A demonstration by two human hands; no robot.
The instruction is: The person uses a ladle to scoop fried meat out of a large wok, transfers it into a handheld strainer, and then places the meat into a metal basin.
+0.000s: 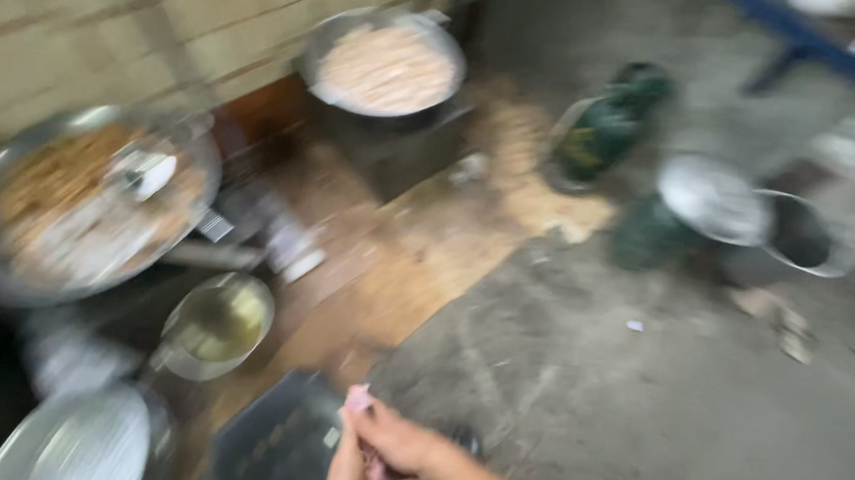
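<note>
Cloth [371,467], pink, soft and light we judged, sat bunched at six o'clock between our right hand [403,441] and left hand [346,475], both grips closed on it.

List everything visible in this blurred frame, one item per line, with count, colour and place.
large wok of fried food: one, metal, brownish contents, left.
second wok: one, metal, pale contents, top centre by the wall.
small pot: one, metal, yellowish liquid, lower left.
round metal lid or pan: one, silver, bottom left.
dark crate: one, bottom centre.
green containers: two, upper right of centre, blurred.
metal bowl: one, silver, right.
metal bucket: one, grey, right.
pink cloth: one, between the hands.
left hand: bottom, on the cloth.
right hand: bottom, gripping the cloth.
</note>
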